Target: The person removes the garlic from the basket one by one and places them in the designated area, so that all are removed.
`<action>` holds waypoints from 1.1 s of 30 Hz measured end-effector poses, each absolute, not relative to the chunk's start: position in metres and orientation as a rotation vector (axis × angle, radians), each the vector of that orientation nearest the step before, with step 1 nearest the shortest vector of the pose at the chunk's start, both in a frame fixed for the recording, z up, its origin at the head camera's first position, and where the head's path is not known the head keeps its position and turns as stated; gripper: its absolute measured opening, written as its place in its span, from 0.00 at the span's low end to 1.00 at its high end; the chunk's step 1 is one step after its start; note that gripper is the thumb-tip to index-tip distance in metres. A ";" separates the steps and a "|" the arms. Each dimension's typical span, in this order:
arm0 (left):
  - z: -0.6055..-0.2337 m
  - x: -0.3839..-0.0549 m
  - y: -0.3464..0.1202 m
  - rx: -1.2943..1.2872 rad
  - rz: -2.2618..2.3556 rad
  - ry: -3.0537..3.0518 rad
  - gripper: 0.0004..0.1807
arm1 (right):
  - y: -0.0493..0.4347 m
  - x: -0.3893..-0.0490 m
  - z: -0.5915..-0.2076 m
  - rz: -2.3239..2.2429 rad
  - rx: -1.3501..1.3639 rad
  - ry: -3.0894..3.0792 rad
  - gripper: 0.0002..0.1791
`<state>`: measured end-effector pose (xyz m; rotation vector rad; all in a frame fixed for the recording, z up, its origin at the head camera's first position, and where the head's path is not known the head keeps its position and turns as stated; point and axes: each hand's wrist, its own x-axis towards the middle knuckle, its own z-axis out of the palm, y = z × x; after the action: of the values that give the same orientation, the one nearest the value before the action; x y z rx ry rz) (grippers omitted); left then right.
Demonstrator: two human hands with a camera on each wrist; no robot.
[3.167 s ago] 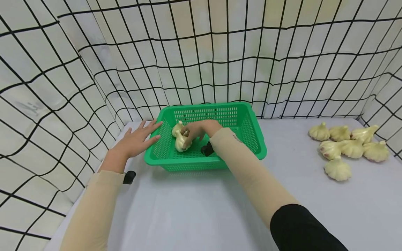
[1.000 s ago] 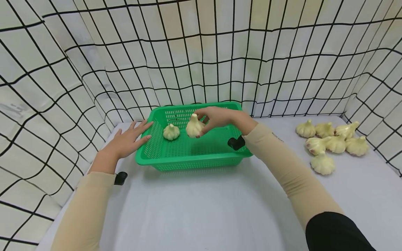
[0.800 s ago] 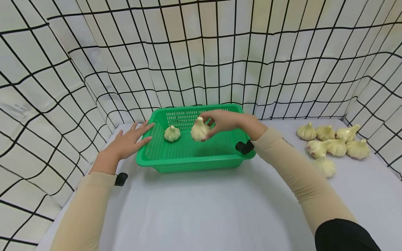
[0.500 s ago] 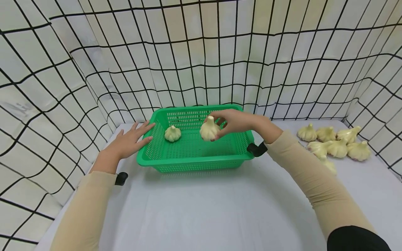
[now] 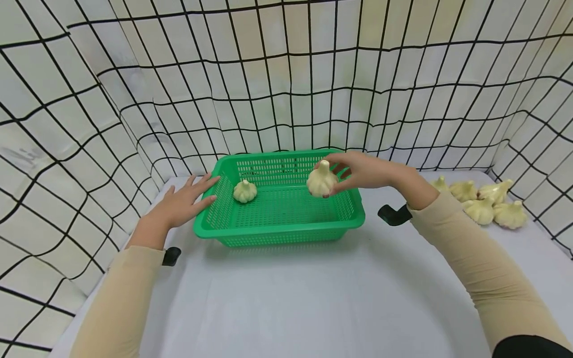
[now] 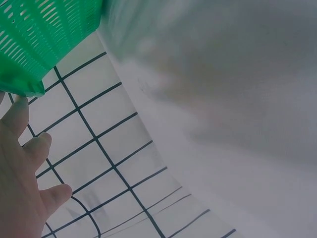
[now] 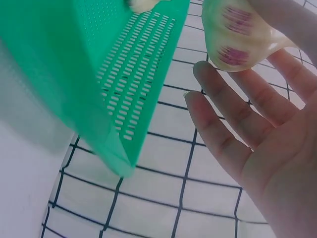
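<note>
In the head view, my right hand (image 5: 362,171) pinches a pale garlic bulb (image 5: 322,181) by its side, stem up, above the right end of a green plastic basket (image 5: 279,233). Purple streaks mark the underside of this garlic bulb (image 7: 237,37) in the right wrist view. A second garlic bulb (image 5: 244,191) rests inside the basket near its left end. My left hand (image 5: 179,205), fingers spread and straight, rests its fingertips on the basket's left rim. The left wrist view shows part of the left hand (image 6: 20,163) touching the basket's rim (image 6: 29,89).
On the white table (image 5: 268,298), a group of several garlic bulbs (image 5: 481,211) lies at the right, partly hidden behind my right arm. White walls with black grid netting (image 5: 286,74) stand behind the basket and at both sides.
My right hand took a garlic bulb from the basket's left part, lifted it and carried it right, to the basket's right end. The left hand has stayed on the rim.
</note>
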<state>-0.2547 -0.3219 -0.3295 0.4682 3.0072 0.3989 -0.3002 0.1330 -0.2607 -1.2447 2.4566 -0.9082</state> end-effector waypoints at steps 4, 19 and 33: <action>-0.329 -0.256 -0.322 0.469 0.394 3.004 0.38 | 0.146 -0.294 -0.261 -0.926 -1.221 2.476 0.29; -0.329 -0.256 -0.322 0.468 0.379 3.008 0.37 | 0.199 -0.265 -0.258 -0.981 -1.038 2.546 0.34; -0.330 -0.256 -0.323 0.470 0.392 3.007 0.37 | 0.249 -0.244 -0.259 -0.858 -0.963 2.700 0.34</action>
<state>-0.2563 -0.3230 -0.3300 0.4704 3.0065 0.3920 -0.2440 0.2495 -0.2591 -0.9629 2.7003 -0.8583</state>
